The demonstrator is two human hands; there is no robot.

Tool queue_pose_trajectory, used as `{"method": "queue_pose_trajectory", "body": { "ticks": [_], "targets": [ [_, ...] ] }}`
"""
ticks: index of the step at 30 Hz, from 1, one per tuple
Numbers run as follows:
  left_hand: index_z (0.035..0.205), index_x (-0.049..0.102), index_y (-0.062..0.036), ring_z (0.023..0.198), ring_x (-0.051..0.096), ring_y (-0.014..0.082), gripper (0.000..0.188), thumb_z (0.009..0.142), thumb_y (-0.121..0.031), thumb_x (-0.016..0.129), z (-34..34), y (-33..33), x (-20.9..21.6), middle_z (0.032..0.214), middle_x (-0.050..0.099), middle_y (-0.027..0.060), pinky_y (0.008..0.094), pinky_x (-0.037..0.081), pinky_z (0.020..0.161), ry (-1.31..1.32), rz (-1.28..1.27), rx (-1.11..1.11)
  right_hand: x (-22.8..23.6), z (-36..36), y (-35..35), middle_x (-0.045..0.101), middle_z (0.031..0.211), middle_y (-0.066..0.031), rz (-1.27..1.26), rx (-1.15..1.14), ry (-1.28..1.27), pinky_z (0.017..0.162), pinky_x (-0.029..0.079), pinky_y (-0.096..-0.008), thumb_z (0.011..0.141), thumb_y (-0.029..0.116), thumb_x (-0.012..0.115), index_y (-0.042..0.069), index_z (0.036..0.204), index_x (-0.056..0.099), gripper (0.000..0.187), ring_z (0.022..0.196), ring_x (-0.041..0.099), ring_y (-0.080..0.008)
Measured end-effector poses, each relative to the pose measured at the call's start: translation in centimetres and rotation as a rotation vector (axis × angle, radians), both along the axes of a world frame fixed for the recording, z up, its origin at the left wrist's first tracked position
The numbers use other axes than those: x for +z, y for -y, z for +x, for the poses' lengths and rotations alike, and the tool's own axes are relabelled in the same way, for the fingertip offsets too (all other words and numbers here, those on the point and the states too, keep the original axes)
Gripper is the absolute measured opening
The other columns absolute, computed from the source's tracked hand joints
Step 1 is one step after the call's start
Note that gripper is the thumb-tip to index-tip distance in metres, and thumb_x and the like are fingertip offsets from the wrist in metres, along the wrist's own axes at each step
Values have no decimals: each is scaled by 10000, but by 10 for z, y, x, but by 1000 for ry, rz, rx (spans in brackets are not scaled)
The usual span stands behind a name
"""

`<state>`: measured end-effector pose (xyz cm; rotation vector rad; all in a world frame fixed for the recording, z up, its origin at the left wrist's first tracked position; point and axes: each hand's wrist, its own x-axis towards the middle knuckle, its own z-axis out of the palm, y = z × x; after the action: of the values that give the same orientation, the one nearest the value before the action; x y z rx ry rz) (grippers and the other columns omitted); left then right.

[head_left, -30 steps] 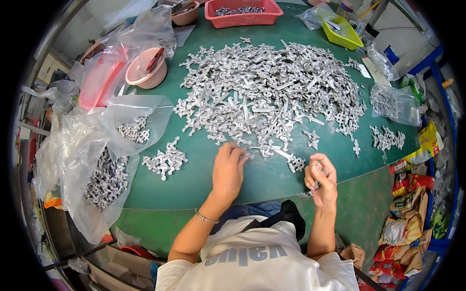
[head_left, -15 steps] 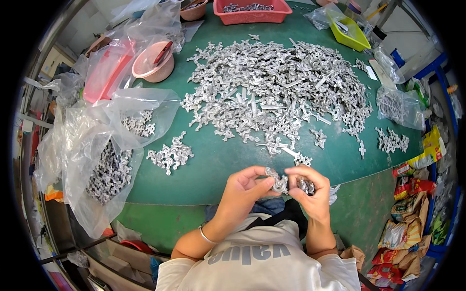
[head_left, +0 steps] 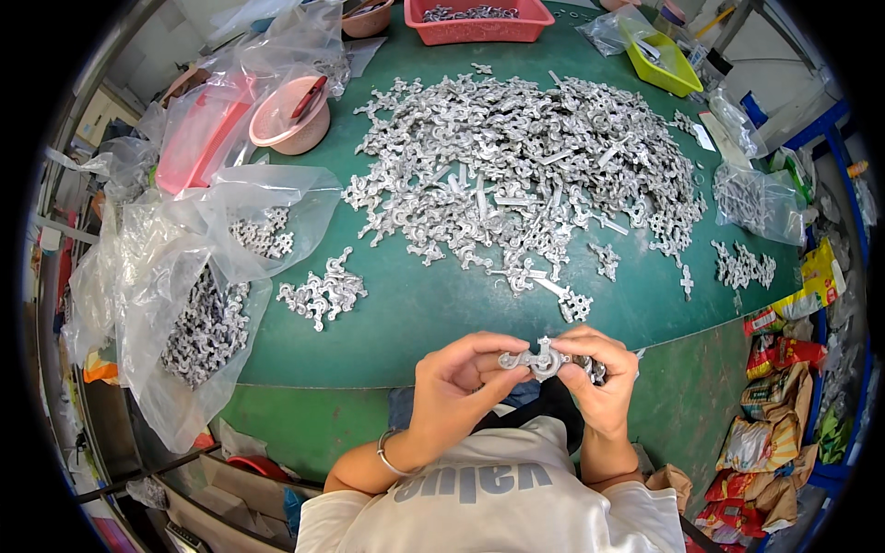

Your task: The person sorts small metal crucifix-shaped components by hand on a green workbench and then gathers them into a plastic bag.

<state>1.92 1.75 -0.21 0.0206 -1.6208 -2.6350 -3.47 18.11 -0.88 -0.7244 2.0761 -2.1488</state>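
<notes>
Between my two hands, just off the table's near edge, is a small silver cast metal part with a ring in its middle and curved arms. My left hand pinches one arm of it between thumb and fingertips. My right hand grips its other side with thumb and forefinger, and more silver parts are tucked in that palm, partly hidden by the fingers. Ahead lies a wide heap of similar silver castings. A smaller pile rests to the left of my hands.
Clear plastic bags with metal parts lie at the left, near a pink bowl. A red tray and a yellow-green basket stand at the back. Another small pile sits at right, on the green table.
Both hands have shifted slightly lower. The metal part between them has been turned, so its ring and arms now face up more plainly.
</notes>
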Motion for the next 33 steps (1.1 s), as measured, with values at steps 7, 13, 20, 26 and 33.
{"method": "queue_pose_trajectory", "body": {
  "ticks": [7,13,20,26,33],
  "targets": [
    [1045,526,100,942,594,221,283,766,122,564,4,-1,4,999,584,155,294,501,828,-52,-79,12,5,1,0,622,793,-134,3,12,2,554,402,-240,738,64,659,-48,910,644,206,605,528,-137],
    [1062,528,93,923,608,233,290,774,109,560,8,5,4,987,596,171,299,503,805,-91,-114,-16,9,2,-1,623,793,-136,20,26,-16,549,402,-242,740,69,655,-47,913,644,209,600,528,-139],
    [1014,546,107,890,619,268,250,765,120,557,11,11,5,967,600,198,333,509,793,-83,-118,-70,13,3,-1,623,789,-134,0,55,-5,556,403,-242,738,37,632,-47,909,644,191,609,534,-143],
    [914,569,97,847,628,296,236,690,137,632,15,6,14,929,604,231,382,517,773,-49,-67,-85,17,4,-3,610,761,-115,-92,117,141,582,392,-240,738,39,588,-55,903,638,197,630,526,-133],
    [908,563,54,877,622,288,298,647,121,690,19,4,10,927,605,201,390,513,782,-168,-216,-111,23,8,-5,596,761,-103,-127,162,343,615,384,-239,749,69,539,-52,888,632,206,669,518,-124]
  ]
}}
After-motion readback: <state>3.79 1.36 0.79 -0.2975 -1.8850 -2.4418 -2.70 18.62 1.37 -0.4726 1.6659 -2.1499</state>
